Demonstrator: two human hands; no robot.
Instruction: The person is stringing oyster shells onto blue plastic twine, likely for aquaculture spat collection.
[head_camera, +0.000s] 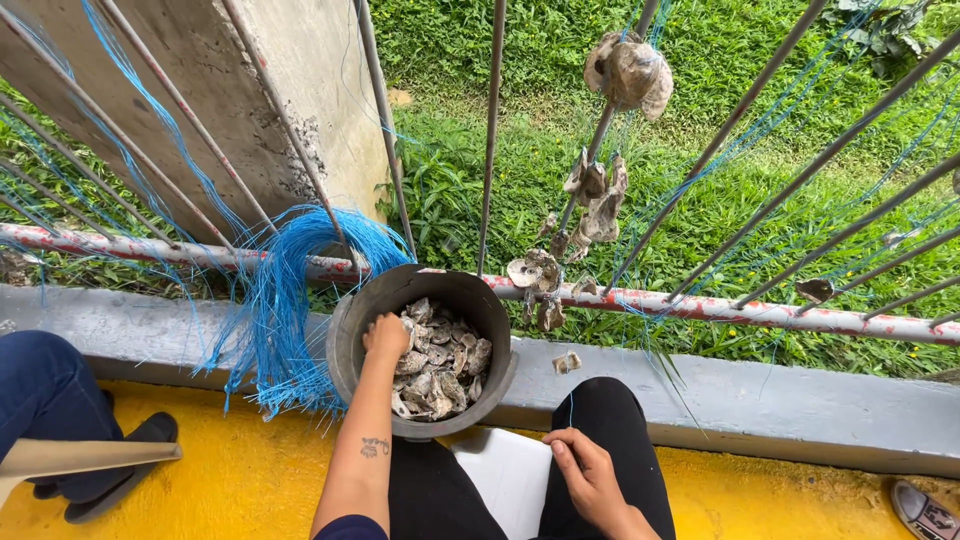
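Bucket (345, 340): dark grey, round, upright, approx. centre of view, on the grey concrete ledge w/ its far rim against the rail. Roughly half full of oyster shells (440, 370): grey-white, rough, irregular, piled loose, heap mostly toward 3–6 o'clock inside the bucket. Left hand (386, 335) reaches in from 7 o'clock, fingers down on the shells at the 10 o'clock side of the pile; whether it grips one can't be told.

An outdoor shell-stringing spot on a raised ledge. Just beyond the left hand (385, 335) stand a bucket of oyster shells (440, 370), a railing (700, 305), blue twine (290, 300) and hanging shell strings (600, 190); grass (700, 120) lies below.
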